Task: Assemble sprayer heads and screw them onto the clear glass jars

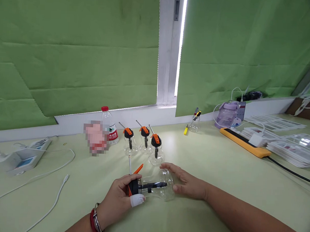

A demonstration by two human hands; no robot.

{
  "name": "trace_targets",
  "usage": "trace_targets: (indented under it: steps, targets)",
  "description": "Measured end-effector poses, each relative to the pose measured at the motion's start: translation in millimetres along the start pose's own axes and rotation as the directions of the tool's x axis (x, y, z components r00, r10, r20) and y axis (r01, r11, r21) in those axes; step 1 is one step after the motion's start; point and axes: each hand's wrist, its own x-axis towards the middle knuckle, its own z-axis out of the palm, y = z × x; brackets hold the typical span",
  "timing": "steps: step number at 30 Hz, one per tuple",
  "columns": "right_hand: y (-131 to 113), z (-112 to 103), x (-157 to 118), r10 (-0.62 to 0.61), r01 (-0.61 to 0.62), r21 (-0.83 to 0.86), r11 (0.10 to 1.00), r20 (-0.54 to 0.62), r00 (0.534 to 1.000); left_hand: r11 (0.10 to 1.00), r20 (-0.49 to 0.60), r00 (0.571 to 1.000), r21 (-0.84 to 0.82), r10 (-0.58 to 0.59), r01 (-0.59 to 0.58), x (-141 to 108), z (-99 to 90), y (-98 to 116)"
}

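Note:
A clear glass bottle (168,193) lies on its side low in the middle of the view, its base toward the right. My left hand (122,195), with white tape on the thumb, is wrapped round its black and orange cap (133,187). A dark tube shows inside the glass, and a metal rod sticks up from the cap. Beside the bottle's base is my right hand (186,182), fingers apart, its fingertips at or near the glass. Behind stand three upright bottles with similar orange and black tops (156,140).
Behind are a red-capped water bottle (113,133), a blurred pink item (96,137) and a jar (195,125) with screwdrivers. White cables and a power strip (27,160) lie left. An orange power strip (243,142), purple jug (227,115) and stacked cards (292,152) are right.

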Motion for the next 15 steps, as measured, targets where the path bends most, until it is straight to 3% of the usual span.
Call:
trace_targets:
  steps: [15]
  targets:
    - [-6.3, -2.0, 0.7, 0.035, -0.035, -0.029, 0.999, 0.007, 0.999, 0.997, 0.015, 1.000, 0.072, 0.015, -0.016, -1.2, 0.1, 5.2]
